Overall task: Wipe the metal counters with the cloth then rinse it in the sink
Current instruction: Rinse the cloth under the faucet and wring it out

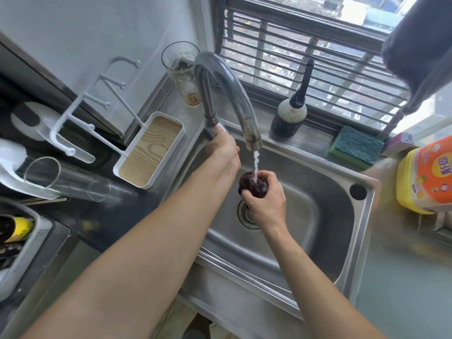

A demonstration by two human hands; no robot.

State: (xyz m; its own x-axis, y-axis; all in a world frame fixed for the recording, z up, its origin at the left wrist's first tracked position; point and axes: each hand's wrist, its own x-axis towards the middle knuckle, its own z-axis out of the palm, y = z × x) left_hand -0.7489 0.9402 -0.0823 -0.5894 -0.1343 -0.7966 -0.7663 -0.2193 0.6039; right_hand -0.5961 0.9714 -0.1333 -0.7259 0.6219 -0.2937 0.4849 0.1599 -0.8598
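A dark brown cloth [253, 183], bunched into a ball, is gripped by my right hand [265, 200] over the drain of the steel sink [325, 216]. A thin stream of water [255, 165] falls from the curved metal tap [230, 94] straight onto the cloth. My left hand [226, 149] is at the base of the tap, its fingers curled around the tap handle [221, 128]. The metal counter [305, 140] runs behind the sink below the window.
A tall glass [183, 72] stands behind the tap, a white tray [150, 148] with a rack left of it. A dark bottle [289, 113] and green sponge [354, 146] sit on the back ledge. A yellow-orange pack [426, 177] stands right. A glass [66, 178] lies at left.
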